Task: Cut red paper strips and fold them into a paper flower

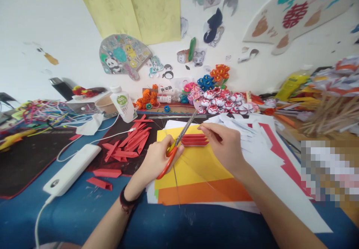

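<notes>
My left hand [159,157] is closed around scissors [182,134] with orange and yellow handles, their blades pointing up and away. Beside the blades, my right hand [224,144] pinches a thin strand, thread or fine wire; I cannot tell which. Between the hands, folded red paper strips [195,140] lie side by side on a yellow sheet [202,163]. An orange sheet [202,192] shows under the yellow one. A dark thin strand [176,185] hangs below the scissors across the papers.
Loose folded red paper pieces [134,140] lie left of the sheets. A white power bank [72,169] with cables and a white bottle [123,105] are further left. Paper flowers [221,101] stand along the wall. White paper cuttings [238,125] and a bundle of sticks [314,107] are at right.
</notes>
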Motion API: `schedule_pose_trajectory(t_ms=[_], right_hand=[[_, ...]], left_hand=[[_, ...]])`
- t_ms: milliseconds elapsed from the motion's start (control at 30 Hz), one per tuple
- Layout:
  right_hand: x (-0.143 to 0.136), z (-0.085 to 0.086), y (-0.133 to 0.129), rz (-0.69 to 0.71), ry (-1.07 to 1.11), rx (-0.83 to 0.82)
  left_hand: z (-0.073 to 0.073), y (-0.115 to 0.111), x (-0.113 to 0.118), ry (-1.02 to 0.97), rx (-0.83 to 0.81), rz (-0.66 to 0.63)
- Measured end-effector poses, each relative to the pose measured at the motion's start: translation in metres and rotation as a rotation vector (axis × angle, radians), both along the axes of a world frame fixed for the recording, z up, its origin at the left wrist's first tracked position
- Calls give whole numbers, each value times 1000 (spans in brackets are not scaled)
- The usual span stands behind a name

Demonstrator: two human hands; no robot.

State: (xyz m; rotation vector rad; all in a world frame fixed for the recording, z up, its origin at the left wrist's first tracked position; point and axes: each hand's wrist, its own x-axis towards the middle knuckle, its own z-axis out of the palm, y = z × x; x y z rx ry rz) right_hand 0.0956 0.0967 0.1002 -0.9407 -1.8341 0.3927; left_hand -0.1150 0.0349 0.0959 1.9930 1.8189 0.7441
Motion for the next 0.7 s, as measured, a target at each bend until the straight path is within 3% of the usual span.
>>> schedule_pose_trajectory(t_ms=[300,700], right_hand=[[-4,-5,-6,76,-27,75],[-5,-6,-5,58,-67,72]], left_hand=[[2,-5,4,30,-30,-41],[1,-2,7,46,-8,-23]])
